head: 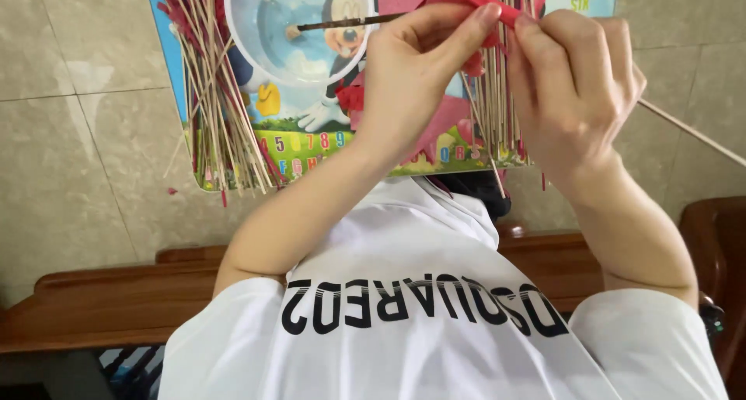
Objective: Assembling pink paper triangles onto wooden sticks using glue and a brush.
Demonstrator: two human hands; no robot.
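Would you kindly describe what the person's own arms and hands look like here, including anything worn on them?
Both arms are bare from the short sleeves down. The left hand and right hand wear no gloves, rings or wristbands that can be seen, and the fingernails look short and unpainted. The sleeves belong to a white T-shirt with large black block lettering across the chest.

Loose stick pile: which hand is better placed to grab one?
Probably left. The left hand lies nearer the loose stick pile; the right hand pinches a red strip and a stick, farther away.
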